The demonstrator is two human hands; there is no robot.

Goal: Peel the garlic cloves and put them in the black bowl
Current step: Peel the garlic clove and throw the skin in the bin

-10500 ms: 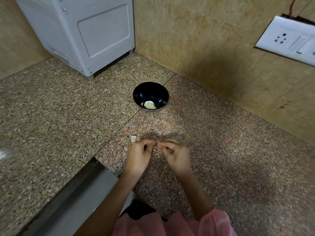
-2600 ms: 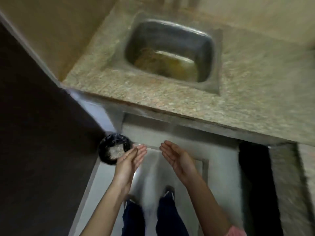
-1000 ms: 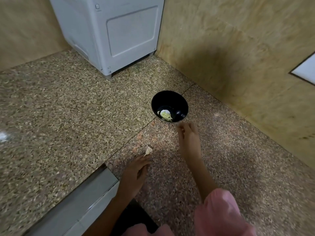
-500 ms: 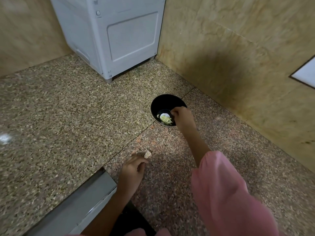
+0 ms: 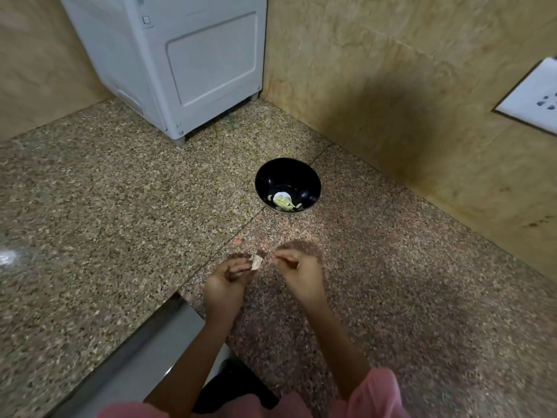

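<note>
Bench (image 5: 105, 206) of speckled granite, beige wall (image 5: 391, 86) behind; white appliance (image 5: 187, 61) in the corner, socket plate (image 5: 533, 101) at right. Black bowl (image 5: 313, 179) w/ peeled cloves (image 5: 284, 202) stands well beyond. Left hand (image 5: 226, 279) pinches garlic clove (image 5: 257, 262), long axis approx. toward bowl. Right hand (image 5: 301, 273) curled just beside it; grip cannot tell.

White appliance (image 5: 187, 55) on speckled granite counter (image 5: 90, 206); wall socket (image 5: 533, 101), beige tiles (image 5: 391, 70)

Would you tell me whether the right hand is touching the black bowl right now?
Apart. The head view shows a stretch of bare granite counter between the right hand and the black bowl.
</note>
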